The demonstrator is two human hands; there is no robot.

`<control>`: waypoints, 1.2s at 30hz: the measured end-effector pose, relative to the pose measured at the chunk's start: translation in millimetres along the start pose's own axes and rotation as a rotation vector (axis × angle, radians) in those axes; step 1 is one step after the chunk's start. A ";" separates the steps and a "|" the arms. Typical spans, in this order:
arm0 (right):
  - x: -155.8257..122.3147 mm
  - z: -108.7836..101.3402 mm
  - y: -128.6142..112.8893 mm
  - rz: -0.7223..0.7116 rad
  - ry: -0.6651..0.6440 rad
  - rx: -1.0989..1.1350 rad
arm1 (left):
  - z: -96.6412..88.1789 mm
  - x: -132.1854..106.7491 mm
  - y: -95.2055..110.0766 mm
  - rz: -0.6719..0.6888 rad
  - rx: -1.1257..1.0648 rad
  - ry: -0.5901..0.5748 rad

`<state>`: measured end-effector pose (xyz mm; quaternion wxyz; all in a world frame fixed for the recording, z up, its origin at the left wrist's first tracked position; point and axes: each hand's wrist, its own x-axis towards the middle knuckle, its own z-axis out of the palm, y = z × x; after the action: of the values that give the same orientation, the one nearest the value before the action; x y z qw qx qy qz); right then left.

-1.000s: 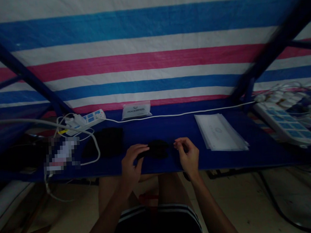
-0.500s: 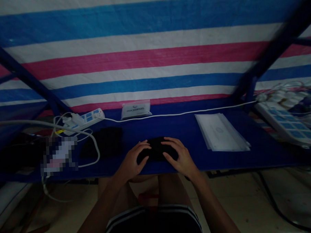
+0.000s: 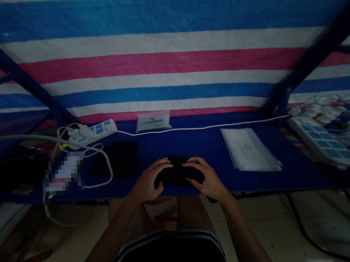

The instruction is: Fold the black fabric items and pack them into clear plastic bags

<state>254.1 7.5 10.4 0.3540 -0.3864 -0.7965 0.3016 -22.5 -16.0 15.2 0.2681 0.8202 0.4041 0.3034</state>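
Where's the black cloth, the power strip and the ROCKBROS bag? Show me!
Black cloth [image 3: 176, 171]: head view, on its middle.
Power strip [image 3: 98, 129]: head view, on its blue switches.
ROCKBROS bag [image 3: 153, 122]: head view, on its printed name.

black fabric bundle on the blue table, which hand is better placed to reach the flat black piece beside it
Probably the left hand: it rests on the side of the black fabric bundle facing the flat black piece. The right hand is on the bundle's far side.
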 end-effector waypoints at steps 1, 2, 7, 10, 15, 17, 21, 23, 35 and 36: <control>-0.4 -0.3 -0.4 -0.002 -0.010 0.003 | 0.4 -0.3 -0.9 0.001 -0.006 0.001; -0.6 -0.7 -0.6 -0.003 -0.019 0.006 | 1.1 -0.6 -2.2 0.001 -0.012 0.006; 0.2 -1.8 1.6 -0.010 -0.002 0.020 | 5.2 0.8 -10.5 -0.022 -0.083 0.125; 1.4 1.3 5.4 0.031 0.067 0.043 | 5.5 3.7 -11.6 -0.060 -0.147 0.191; 2.6 7.4 11.4 0.133 0.193 0.109 | 5.8 11.1 -7.3 -0.236 -0.205 0.274; 2.4 7.1 11.2 0.188 0.244 0.090 | 7.9 15.2 -6.3 -0.292 -0.223 0.328; 1.7 2.3 7.9 0.236 0.333 0.084 | 14.5 26.0 -7.6 -0.315 -0.287 0.391; 1.6 0.4 7.0 0.261 0.366 0.103 | 17.1 32.2 -9.3 -0.314 -0.313 0.403; -1.3 6.6 15.2 0.141 0.449 0.025 | 14.2 36.6 -18.1 -0.302 -0.100 0.462; -1.7 6.5 14.4 0.117 0.419 -0.005 | 14.5 33.9 -13.6 -0.280 -0.022 0.470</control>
<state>255.4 12.2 -4.6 0.4926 -0.4871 -0.6826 0.2327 -2.3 16.3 5.7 0.2149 0.6606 0.5612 0.4499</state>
